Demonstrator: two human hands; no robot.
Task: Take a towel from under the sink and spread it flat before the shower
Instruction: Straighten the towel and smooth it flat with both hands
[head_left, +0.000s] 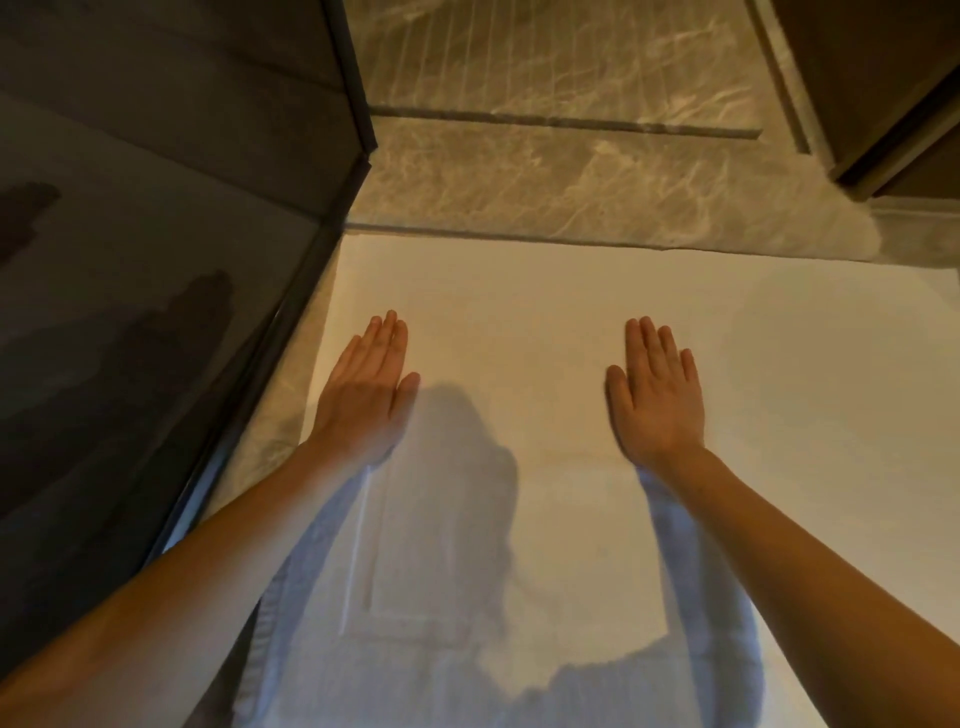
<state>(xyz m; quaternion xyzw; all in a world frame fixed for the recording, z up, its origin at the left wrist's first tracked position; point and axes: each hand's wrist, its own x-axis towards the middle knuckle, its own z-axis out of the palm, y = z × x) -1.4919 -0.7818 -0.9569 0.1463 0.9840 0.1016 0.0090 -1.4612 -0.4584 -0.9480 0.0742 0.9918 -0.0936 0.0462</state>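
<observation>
A white towel (519, 322) lies spread flat on the marble floor, its far edge along a floor seam and its left edge close to the dark glass shower wall (130, 312). My left hand (366, 389) lies palm down on the towel's left part, fingers straight and together. My right hand (657, 395) lies palm down on the towel about a forearm's length to the right, fingers straight. Both forearms reach in from the bottom corners, and their shadows fall on the near half of the towel.
Veined beige marble floor (545, 171) stretches beyond the towel. A black frame post (358, 78) marks the shower corner at upper left. A dark wooden cabinet base (883, 104) stands at upper right.
</observation>
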